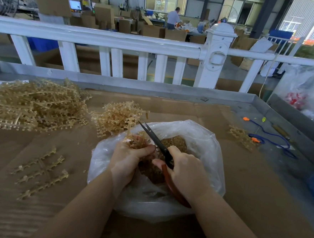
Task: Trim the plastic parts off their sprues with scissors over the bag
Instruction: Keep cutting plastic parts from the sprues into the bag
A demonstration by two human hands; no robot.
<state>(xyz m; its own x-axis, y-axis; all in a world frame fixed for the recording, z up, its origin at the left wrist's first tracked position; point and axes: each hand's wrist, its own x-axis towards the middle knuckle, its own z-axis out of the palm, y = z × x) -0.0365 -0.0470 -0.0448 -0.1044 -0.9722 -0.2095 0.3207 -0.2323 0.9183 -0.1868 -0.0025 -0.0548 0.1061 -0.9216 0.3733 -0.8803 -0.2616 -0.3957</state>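
I am holding the amber sprue [138,141] over the open plastic bag [203,138] near the cardboard's front edge, my left hand [129,157] pinching it firmly. My right hand [186,169] is gripping the scissors [156,143], blades parted; I should be cutting close to each part.

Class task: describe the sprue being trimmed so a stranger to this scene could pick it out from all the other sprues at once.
Find the clear plastic bag at the middle of the cardboard-covered table. Over its open mouth the left hand grips one amber sprue, against the scissors. It alone is held; the others lie on the table.
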